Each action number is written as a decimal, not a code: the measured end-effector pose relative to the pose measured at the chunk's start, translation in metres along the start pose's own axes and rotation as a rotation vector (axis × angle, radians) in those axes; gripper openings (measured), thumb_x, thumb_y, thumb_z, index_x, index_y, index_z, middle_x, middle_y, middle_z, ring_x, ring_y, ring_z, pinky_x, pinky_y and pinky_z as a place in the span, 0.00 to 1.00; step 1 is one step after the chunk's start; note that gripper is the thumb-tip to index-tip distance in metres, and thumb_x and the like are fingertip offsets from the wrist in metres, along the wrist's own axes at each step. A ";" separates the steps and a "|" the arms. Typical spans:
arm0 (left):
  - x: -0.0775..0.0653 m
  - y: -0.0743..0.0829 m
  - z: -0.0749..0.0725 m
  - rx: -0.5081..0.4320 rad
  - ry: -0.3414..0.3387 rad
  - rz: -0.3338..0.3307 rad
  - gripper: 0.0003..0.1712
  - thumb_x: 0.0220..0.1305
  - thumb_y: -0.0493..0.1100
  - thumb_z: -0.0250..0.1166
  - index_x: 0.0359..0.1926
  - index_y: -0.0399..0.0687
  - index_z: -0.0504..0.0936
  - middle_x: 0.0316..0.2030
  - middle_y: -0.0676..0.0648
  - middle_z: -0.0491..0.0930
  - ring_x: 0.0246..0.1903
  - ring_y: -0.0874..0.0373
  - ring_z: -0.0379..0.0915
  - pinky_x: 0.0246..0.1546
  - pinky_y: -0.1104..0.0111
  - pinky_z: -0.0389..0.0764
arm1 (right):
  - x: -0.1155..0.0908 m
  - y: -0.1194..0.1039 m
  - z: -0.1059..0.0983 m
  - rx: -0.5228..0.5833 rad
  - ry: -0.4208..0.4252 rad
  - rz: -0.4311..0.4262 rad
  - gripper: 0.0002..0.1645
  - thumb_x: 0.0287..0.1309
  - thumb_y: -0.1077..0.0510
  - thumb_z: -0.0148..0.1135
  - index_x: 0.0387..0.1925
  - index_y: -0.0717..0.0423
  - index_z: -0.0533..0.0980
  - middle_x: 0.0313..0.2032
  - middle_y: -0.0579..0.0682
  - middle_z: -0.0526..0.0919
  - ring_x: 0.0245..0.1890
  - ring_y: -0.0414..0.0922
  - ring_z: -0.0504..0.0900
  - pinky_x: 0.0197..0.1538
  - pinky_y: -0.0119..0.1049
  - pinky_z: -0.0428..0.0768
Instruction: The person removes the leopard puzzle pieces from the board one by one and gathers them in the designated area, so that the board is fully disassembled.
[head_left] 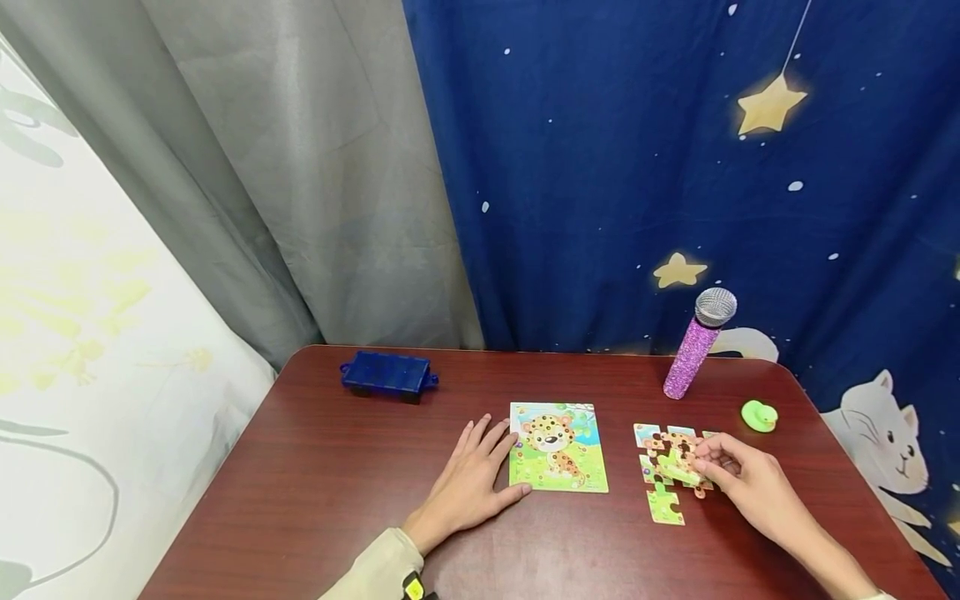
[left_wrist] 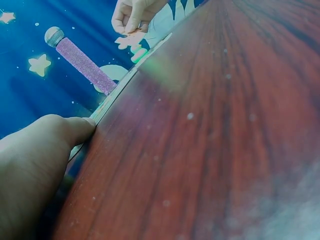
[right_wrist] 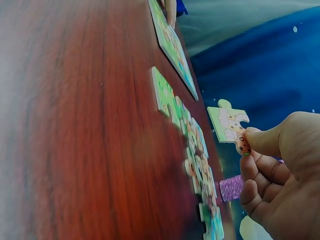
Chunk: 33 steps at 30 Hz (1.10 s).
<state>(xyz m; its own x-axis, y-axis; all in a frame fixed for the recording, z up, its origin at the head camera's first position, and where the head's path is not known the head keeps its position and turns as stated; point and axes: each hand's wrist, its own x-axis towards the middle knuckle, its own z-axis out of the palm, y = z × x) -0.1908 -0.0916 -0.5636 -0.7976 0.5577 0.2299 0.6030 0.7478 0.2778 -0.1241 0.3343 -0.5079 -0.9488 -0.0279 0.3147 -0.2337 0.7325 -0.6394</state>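
Observation:
Between thumb and fingers my right hand (head_left: 738, 475) pinches a green-and-orange puzzle piece (right_wrist: 227, 122), raised above the other pieces. Below it, several loose puzzle pieces (head_left: 663, 507) lie close together on the table, partly covered by the hand and the held piece in the head view. My left hand (head_left: 474, 471) lies flat with its fingers spread, thumb and fingertips touching the left edge of a picture board (head_left: 592, 467) that shows a spotted leopard cub. In the left wrist view the left thumb (left_wrist: 75, 131) rests against the board's edge.
On the brown table (head_left: 300, 483), a blue toy wagon (head_left: 386, 372) sits at the back left. A purple glitter microphone (head_left: 692, 354) stands upright behind the pieces, with a small green toy duck (head_left: 759, 416) to its right. Grey and blue curtains (head_left: 600, 167) hang behind the table.

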 end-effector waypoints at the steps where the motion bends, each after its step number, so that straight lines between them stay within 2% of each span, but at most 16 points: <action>1: 0.000 0.000 0.000 0.001 0.000 -0.001 0.47 0.71 0.74 0.65 0.79 0.51 0.75 0.81 0.44 0.67 0.85 0.37 0.51 0.84 0.39 0.49 | -0.001 0.001 -0.001 -0.002 -0.004 0.005 0.11 0.64 0.67 0.77 0.40 0.50 0.84 0.30 0.39 0.81 0.28 0.34 0.75 0.32 0.25 0.72; 8: -0.001 -0.001 0.000 0.005 -0.002 -0.003 0.47 0.72 0.74 0.65 0.79 0.51 0.75 0.82 0.44 0.67 0.85 0.37 0.51 0.84 0.39 0.50 | -0.009 0.008 -0.007 -0.033 -0.025 0.030 0.11 0.65 0.66 0.77 0.40 0.48 0.83 0.30 0.37 0.82 0.28 0.34 0.74 0.32 0.26 0.72; 18: 0.000 0.002 -0.002 0.007 -0.010 0.001 0.48 0.72 0.74 0.64 0.80 0.50 0.75 0.82 0.44 0.66 0.85 0.38 0.50 0.84 0.39 0.50 | -0.021 0.015 -0.015 -0.102 -0.093 0.142 0.06 0.68 0.63 0.76 0.42 0.52 0.85 0.33 0.41 0.85 0.29 0.32 0.75 0.33 0.28 0.77; 26: 0.001 0.000 -0.002 0.022 -0.016 -0.003 0.48 0.72 0.74 0.64 0.80 0.51 0.75 0.82 0.44 0.66 0.85 0.38 0.50 0.84 0.40 0.50 | -0.027 0.022 -0.017 -0.101 -0.151 0.180 0.04 0.71 0.62 0.74 0.43 0.52 0.85 0.34 0.40 0.85 0.30 0.31 0.77 0.34 0.29 0.79; 29: 0.001 0.000 -0.002 0.021 -0.018 -0.001 0.48 0.72 0.75 0.64 0.80 0.51 0.75 0.82 0.44 0.66 0.85 0.38 0.50 0.84 0.40 0.50 | -0.031 0.025 -0.015 -0.083 -0.173 0.180 0.04 0.71 0.62 0.74 0.43 0.53 0.85 0.34 0.39 0.85 0.30 0.31 0.77 0.34 0.29 0.80; 33: 0.001 -0.001 -0.001 0.016 -0.018 -0.001 0.48 0.72 0.75 0.64 0.80 0.51 0.74 0.82 0.44 0.66 0.85 0.38 0.50 0.84 0.40 0.50 | -0.038 0.027 -0.010 -0.051 -0.159 0.129 0.07 0.67 0.66 0.74 0.40 0.52 0.84 0.32 0.36 0.84 0.29 0.31 0.78 0.33 0.29 0.80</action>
<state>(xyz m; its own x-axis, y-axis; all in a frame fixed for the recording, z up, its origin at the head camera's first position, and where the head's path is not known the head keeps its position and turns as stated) -0.1920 -0.0918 -0.5626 -0.7981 0.5636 0.2129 0.6023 0.7538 0.2625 -0.0927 0.3622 -0.5301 -0.9927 -0.0354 0.1151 -0.1005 0.7704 -0.6296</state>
